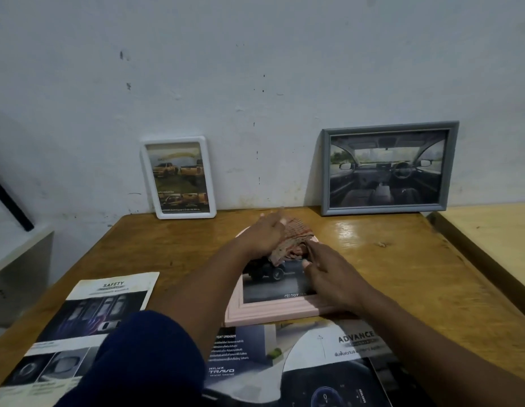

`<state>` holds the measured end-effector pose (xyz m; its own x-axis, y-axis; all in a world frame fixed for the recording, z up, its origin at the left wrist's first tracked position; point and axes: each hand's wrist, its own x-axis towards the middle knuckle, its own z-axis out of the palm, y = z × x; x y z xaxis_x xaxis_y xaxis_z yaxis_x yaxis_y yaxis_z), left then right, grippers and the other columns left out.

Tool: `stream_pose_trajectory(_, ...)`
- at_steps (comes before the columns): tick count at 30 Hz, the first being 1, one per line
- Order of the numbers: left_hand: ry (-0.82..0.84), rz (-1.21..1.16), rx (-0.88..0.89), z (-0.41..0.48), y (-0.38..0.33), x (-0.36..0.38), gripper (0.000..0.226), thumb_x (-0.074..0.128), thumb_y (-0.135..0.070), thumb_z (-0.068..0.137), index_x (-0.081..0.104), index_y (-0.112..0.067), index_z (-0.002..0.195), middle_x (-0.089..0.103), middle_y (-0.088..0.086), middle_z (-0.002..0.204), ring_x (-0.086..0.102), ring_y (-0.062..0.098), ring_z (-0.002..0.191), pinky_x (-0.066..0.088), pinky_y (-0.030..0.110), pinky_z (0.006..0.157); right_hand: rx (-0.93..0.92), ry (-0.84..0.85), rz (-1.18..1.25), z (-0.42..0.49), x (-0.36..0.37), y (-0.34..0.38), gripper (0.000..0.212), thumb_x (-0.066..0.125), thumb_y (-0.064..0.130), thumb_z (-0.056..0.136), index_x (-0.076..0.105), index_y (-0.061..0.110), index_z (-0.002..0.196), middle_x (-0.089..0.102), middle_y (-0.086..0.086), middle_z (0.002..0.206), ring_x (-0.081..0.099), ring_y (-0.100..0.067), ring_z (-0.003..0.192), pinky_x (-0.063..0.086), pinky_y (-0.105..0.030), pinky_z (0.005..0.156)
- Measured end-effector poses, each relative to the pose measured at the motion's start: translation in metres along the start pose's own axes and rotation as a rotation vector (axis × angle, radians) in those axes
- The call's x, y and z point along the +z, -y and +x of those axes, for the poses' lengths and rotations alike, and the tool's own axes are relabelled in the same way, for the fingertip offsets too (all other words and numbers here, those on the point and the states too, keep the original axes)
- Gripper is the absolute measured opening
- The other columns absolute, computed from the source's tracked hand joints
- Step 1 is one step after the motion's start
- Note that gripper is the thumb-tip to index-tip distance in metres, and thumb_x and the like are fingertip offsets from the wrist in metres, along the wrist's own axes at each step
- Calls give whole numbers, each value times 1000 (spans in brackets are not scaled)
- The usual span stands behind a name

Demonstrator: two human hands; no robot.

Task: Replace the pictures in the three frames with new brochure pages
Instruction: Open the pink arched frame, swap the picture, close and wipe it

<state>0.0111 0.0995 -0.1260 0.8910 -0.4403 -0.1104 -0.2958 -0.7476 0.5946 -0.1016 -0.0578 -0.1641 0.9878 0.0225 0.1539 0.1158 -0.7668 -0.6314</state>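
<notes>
Nearest the camera, two brochure pages lie flat on the wooden table [402, 259]: a "SAFETY" page [79, 327] under the left forearm's dark blue sleeve [143, 362], and an "ADVANCE" page [308, 365] beneath the right forearm. Just beyond them the pink frame [273, 311] lies face up, holding a brochure picture of a dark truck with a Toyota logo along its bottom edge. Both hands work over the far half of this frame. The left hand [262, 236] is closed on a patterned cloth [293, 240], pressing it onto the glass. The right hand [332, 273] rests just beside the cloth with its fingers spread loose, gripping nothing, its index finger touching the cloth's edge and its palm lying on the frame's right side. Well beyond the hands, two other frames stand leaning against the white wall [255, 69]: a white frame [179, 177] to the left of the cloth, showing orange pickup trucks, and a grey frame [389, 168] to the right, showing a car interior.
</notes>
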Motion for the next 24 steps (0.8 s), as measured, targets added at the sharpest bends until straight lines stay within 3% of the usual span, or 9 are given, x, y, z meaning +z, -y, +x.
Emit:
stream_pose_trajectory(3,-180,-63,-11,-33,11,-11,54,27,-44,110,14,-35,162,9,-4,170,-2,21,156,3,43,123,-31,-99,-199,22,-7,8,50,53,38,96,42,27,144,49,-1,144,42,-23,132,36,-47,109)
stream_pose_trajectory(7,-191,127,-77,-68,40,-6,62,27,-47,109,4,-28,163,-3,-5,170,-12,19,155,-3,40,122,-89,96,-442,57,4,32,64,55,45,93,31,35,151,28,1,161,23,-27,146,24,-51,114)
stream_pose_trajectory(9,-165,229,-101,-77,50,3,65,23,-51,108,-1,-26,163,-8,-2,170,-14,21,155,-5,41,123,-76,134,-527,68,12,40,55,53,40,94,41,33,147,37,-2,156,29,-29,143,27,-50,112)
stream_pose_trajectory(12,-108,262,-129,-81,56,19,68,21,-55,106,-6,-27,162,-13,2,169,-15,23,155,-5,44,123,-96,38,-629,71,16,47,40,55,27,92,55,24,132,55,-9,137,46,-29,127,40,-44,99)
stream_pose_trajectory(15,-136,272,-119,-83,58,30,68,21,-56,105,-4,-30,162,-15,4,169,-14,26,155,-4,45,123,-29,-53,-338,64,-3,49,22,62,22,90,66,22,111,68,-6,115,61,-29,106,52,-38,86)
stream_pose_trajectory(18,-160,282,-113,-82,59,31,68,20,-58,105,-2,-30,162,-12,5,170,-11,27,156,-3,46,123,105,-93,-75,49,-49,42,21,65,14,89,65,15,109,68,-5,103,64,-26,96,54,-37,79)
stream_pose_trajectory(21,-167,306,-109,-82,58,31,69,19,-60,104,1,-29,163,-9,7,170,-9,27,156,-2,46,124,185,-115,-7,24,-98,25,25,64,7,90,61,13,114,66,-7,101,64,-22,91,55,-31,69)
stream_pose_trajectory(24,-195,342,-97,-82,57,32,71,19,-62,103,4,-28,163,-3,9,170,-6,28,156,-1,47,124,239,-148,-194,-6,-129,2,34,60,10,94,55,14,128,61,-7,103,60,-20,84,47,-23,54)
